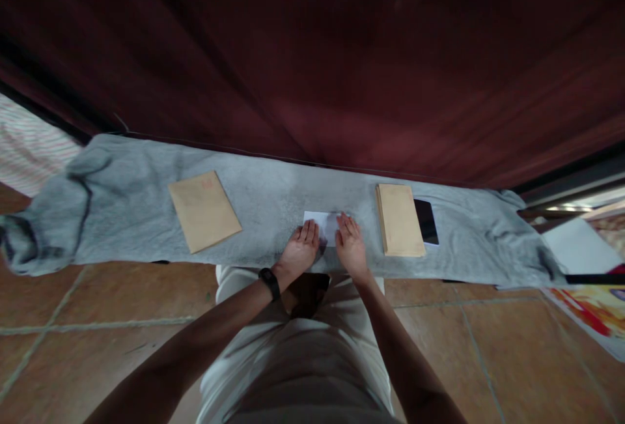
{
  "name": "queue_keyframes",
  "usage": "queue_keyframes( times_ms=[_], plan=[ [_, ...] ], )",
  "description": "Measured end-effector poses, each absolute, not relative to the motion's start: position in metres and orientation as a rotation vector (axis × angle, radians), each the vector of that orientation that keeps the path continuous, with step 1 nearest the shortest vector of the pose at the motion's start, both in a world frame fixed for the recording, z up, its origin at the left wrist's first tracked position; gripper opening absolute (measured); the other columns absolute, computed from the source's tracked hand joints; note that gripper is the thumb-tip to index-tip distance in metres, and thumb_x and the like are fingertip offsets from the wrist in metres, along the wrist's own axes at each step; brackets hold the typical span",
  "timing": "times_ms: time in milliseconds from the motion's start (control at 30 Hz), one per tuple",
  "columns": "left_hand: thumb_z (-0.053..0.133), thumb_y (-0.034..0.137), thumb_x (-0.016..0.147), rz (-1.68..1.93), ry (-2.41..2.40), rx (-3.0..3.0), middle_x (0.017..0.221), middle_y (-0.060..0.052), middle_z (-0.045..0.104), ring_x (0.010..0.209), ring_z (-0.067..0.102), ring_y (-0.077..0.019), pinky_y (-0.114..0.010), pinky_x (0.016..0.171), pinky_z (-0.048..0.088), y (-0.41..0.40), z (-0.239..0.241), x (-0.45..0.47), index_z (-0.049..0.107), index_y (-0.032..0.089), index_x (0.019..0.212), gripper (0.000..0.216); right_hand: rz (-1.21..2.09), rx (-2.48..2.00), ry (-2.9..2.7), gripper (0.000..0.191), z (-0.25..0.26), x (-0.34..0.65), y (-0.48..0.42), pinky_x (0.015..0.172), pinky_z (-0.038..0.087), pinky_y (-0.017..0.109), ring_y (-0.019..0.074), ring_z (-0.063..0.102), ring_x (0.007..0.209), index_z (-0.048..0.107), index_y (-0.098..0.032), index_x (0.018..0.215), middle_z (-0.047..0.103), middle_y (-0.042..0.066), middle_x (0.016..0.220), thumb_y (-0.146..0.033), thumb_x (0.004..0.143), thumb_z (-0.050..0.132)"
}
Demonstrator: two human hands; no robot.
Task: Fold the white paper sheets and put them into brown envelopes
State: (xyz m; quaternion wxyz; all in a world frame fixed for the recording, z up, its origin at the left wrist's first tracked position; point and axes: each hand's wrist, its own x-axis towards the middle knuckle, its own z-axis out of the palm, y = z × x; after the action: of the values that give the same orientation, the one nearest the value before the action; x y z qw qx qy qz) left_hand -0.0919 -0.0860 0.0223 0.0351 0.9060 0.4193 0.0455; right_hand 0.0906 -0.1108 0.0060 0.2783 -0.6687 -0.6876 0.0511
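Observation:
A small white sheet of paper [328, 223] lies on the grey cloth in front of me. My left hand [301, 248] rests on the paper's left end, fingers stretched out flat. On its right end lies my right hand [350, 241], fingers also extended and pressed down. Both hands cover part of the sheet, so I cannot tell whether it is folded. To the right is a stack of brown envelopes [401, 221], apart from my right hand. A single brown envelope [205, 212] lies tilted farther to the left, with faint reddish marks near its top.
The grey cloth [273, 183] covers a long narrow surface. A dark phone [426, 222] sits partly behind the envelope stack. Dark red fabric [312, 85] rises along the far edge. Tiled floor [146, 339] shows below, and a colourful printed sheet [593, 313] lies at the right.

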Motion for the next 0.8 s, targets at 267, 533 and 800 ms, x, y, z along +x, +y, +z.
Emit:
queue_keyframes(
  times_ms=[267,533,800],
  plan=[
    [0.036,0.016,0.098,0.247,1.295,2.762,0.151,-0.022,0.049,0.147,0.039,-0.028,-0.045,0.118,0.037,-0.084,0.018,-0.097,0.049,0.005,0.145,0.05,0.213,-1.731,-2.014,0.044,0.006,0.065,-0.113,0.122,0.032,0.046,0.023,0.042,0.144,0.055,-0.017,0.144,0.051,0.01,0.153,-0.023,0.102,0.042],
    [0.038,0.025,0.101,0.428,1.337,2.707,0.149,-0.019,0.053,0.143,0.045,-0.027,-0.045,0.119,0.036,-0.082,0.017,-0.104,0.055,0.007,0.141,0.047,0.132,-1.864,-1.941,0.046,0.007,0.081,-0.122,0.121,0.031,0.048,0.0262,0.041,0.145,0.05,-0.017,0.148,0.046,0.012,0.156,-0.029,0.104,0.043],
    [0.035,0.026,0.101,0.478,1.315,2.653,0.155,-0.018,0.046,0.148,0.037,-0.0259,-0.045,0.123,0.03,-0.078,0.023,-0.077,0.049,0.006,0.146,0.051,0.127,-1.906,-1.923,0.047,0.007,0.081,-0.124,0.123,0.028,0.047,0.0263,0.039,0.146,0.05,-0.017,0.149,0.045,0.011,0.156,-0.029,0.104,0.044]
  ],
)
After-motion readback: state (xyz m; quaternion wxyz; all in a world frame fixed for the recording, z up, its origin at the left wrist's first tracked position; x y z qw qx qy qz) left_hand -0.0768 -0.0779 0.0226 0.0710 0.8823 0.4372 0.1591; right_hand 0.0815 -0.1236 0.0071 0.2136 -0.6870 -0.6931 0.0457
